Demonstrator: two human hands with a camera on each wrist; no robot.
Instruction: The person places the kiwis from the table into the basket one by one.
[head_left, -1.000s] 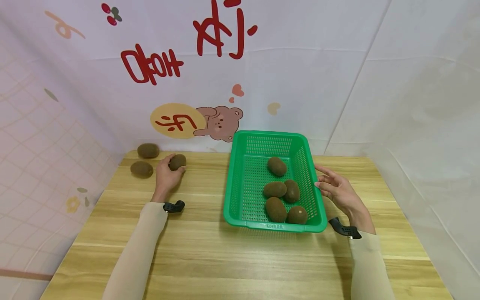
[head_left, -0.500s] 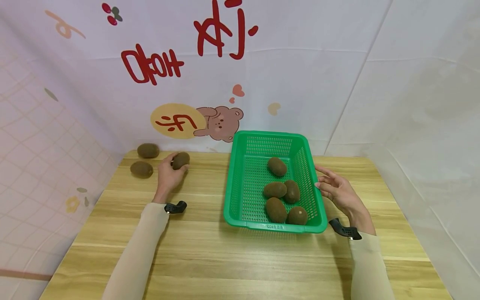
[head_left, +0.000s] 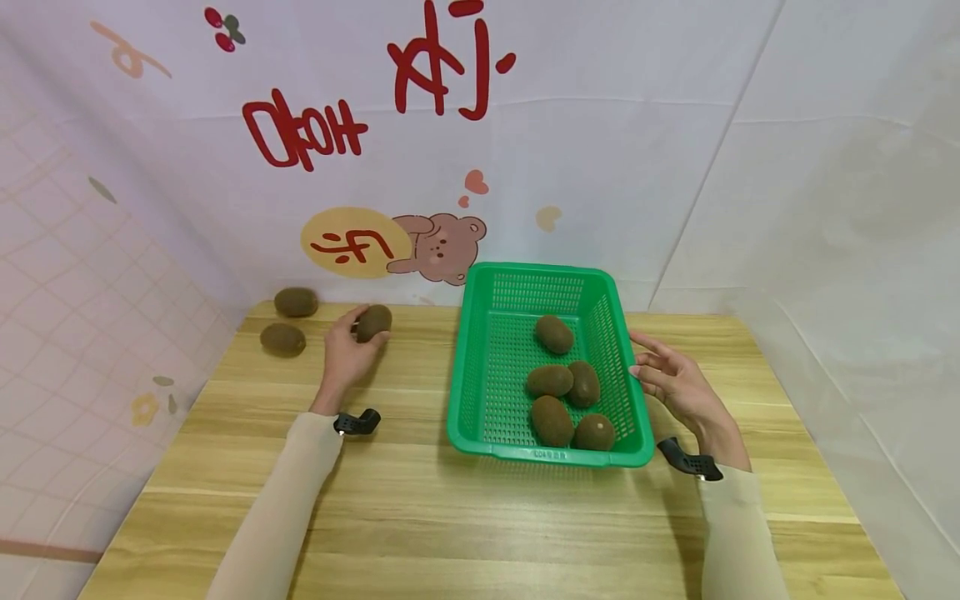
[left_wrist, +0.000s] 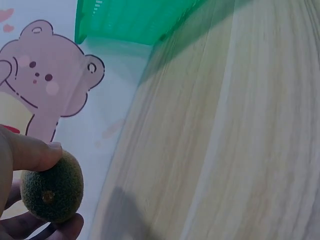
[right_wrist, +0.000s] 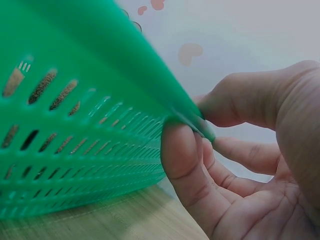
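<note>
My left hand grips a brown kiwi between thumb and fingers at the back left of the table. In the left wrist view the same kiwi shows its stem end, with the thumb over its top and fingertips below. My right hand pinches the right rim of a green plastic basket. Close up in the right wrist view, the right hand has its digits on either side of the rim. Several kiwis lie inside the basket, mostly toward its near right.
Two more kiwis, one at the back and one just nearer, lie at the table's far left corner. The wooden table meets a printed white cloth wall behind, with cloth on both sides too.
My left hand has moved a little to the right with its kiwi, away from the two at the left corner. The right hand and the basket have stayed in place.
</note>
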